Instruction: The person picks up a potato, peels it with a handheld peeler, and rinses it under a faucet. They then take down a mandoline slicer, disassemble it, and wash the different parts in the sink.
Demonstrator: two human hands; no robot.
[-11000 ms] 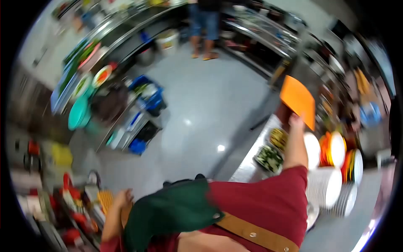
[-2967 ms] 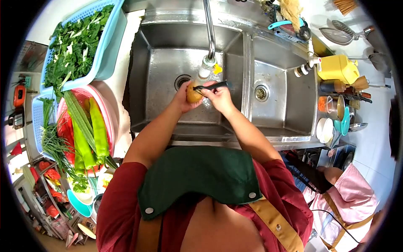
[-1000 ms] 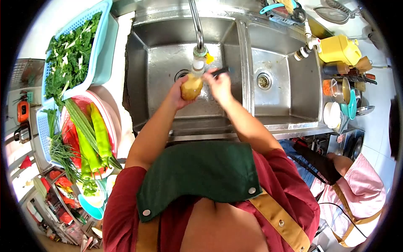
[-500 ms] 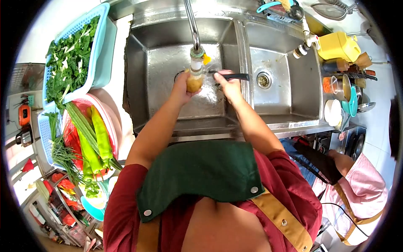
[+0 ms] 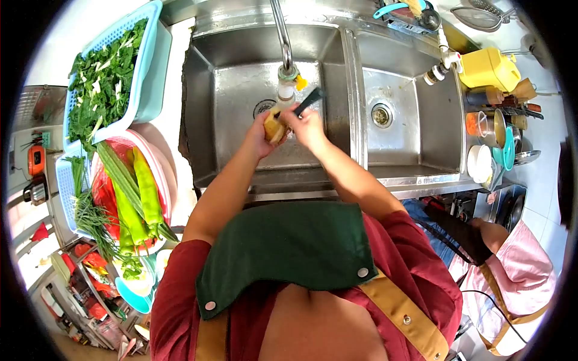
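Note:
My left hand [image 5: 260,138] is wrapped round a potato [image 5: 275,130] low over the left sink basin [image 5: 232,96]. Pale, peeled flesh shows on part of the potato. In my closed right hand [image 5: 308,127] is a black-handled peeler [image 5: 310,100], its handle pointing up and to the right. The peeler's head meets the potato, though my fingers partly hide it. Just above both hands hangs the faucet [image 5: 286,81], with a yellow lever on its side. A drain [image 5: 263,108] lies beyond my left hand in the basin floor.
A second basin [image 5: 397,144] adjoins on the right. On the left stand a blue basket [image 5: 135,99] of chopped greens and a pink basin [image 5: 171,186] with long green peppers [image 5: 146,189]. A yellow jug [image 5: 490,69] stands at right. Another person's pink sleeve [image 5: 521,259] shows lower right.
My right hand has moved left, bringing the peeler from beside the potato onto it. The peeler's handle has swung upward, and more pale flesh shows on the potato.

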